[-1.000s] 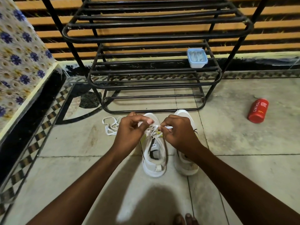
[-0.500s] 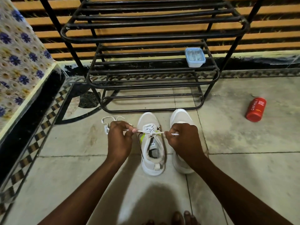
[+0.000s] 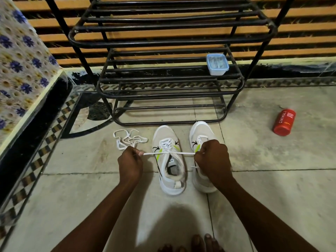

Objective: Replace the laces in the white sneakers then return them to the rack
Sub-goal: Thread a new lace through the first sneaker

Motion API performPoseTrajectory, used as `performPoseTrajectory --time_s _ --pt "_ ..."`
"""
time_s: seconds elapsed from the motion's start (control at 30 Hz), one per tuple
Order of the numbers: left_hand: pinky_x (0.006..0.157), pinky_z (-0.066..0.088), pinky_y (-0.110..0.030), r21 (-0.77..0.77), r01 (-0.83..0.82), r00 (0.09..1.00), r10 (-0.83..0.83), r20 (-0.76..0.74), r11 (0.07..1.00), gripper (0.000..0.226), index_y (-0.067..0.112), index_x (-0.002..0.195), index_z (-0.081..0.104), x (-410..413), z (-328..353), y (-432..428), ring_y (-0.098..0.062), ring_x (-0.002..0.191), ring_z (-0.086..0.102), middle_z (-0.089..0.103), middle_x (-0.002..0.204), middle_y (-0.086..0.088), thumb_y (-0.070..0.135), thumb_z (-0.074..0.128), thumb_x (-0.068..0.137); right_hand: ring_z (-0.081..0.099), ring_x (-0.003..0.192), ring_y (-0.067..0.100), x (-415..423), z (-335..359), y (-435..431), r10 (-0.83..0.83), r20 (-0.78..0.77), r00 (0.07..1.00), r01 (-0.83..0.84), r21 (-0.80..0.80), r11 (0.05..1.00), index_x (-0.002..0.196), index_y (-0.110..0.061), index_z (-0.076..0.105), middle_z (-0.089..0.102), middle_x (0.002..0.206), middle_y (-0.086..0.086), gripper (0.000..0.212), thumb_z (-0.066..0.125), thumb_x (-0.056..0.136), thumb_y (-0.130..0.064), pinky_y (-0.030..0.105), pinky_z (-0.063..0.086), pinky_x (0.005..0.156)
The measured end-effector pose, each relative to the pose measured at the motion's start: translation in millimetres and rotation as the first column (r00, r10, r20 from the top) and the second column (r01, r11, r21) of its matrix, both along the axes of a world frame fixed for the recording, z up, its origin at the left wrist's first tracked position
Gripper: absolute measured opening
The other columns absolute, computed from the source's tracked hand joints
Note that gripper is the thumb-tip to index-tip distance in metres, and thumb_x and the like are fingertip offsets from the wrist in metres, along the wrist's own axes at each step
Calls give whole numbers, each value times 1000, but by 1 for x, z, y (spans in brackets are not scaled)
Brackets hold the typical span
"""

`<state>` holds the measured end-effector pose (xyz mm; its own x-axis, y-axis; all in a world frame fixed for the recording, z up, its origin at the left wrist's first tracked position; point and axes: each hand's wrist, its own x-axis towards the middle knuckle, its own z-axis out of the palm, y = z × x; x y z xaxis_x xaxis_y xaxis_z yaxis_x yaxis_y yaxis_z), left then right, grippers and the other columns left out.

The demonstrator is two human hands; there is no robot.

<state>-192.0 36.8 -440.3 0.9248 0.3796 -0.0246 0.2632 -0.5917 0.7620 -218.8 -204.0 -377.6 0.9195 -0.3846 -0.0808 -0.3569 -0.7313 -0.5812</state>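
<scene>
White lace [image 3: 168, 153] pulled taut at three and nine by both pinching hands [image 3: 130, 165] [image 3: 212, 159]; yanking harder could tip the sneaker [image 3: 170, 159].

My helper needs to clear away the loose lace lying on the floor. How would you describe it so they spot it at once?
Start at the black metal rack and look down to the floor tiles before its left front corner. There a loose lace lies in a tangled white pile, left of the left sneaker. Unlike the lace pulled tight across that sneaker, it is threaded through nothing.
</scene>
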Motion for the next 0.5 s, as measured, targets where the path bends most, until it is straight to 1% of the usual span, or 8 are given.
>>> performPoseTrajectory --time_s 0.13,0.23,0.37,0.4,0.47,0.5 --pt "73 35 -22 7 6 1000 -6 -14 1000 14 12 83 65 1 0 -1 -30 90 67 61 74 5 3 68 94 52 70 37 2 0 0 -25 -19 999 25 3 1000 67 -6 55 51 65 11 8 61 70 -10 30 37 59" --pt "73 35 -22 13 13 999 -13 -29 1000 13 10 84 66 0 0 0 -30 90 66 61 75 4 3 68 94 55 72 37 2 -2 -1 -40 -31 999 40 1 999 67 -6 55 53 67 13 8 62 70 -10 30 38 60" --pt "74 38 -25 8 9 999 -9 -41 1000 8 7 86 68 -1 0 0 -31 92 67 67 80 -1 6 68 95 44 63 33 3 -1 -2 -43 -25 999 44 15 999 62 -8 48 44 63 9 15 61 69 -10 28 33 58" --pt "74 38 -26 8 11 999 -10 -43 1000 8 7 87 68 -1 0 1 -30 93 66 66 80 1 8 68 95 43 62 32 4 -1 -3 -47 -25 999 48 22 999 63 -8 49 45 63 9 14 61 69 -10 28 32 58" --pt "73 39 -29 14 10 999 -10 -49 1000 10 10 87 67 -2 0 2 -29 91 66 63 77 7 13 69 96 50 64 34 5 -1 -4 -61 -24 998 62 32 998 67 -6 58 54 66 11 6 62 67 -10 28 36 58" --pt "71 39 -31 22 5 998 -4 -56 1000 11 13 86 67 -3 0 2 -28 90 65 61 76 10 17 69 96 53 66 35 5 -2 -4 -66 -22 998 66 34 997 69 -6 61 57 68 12 5 62 66 -10 28 39 58"
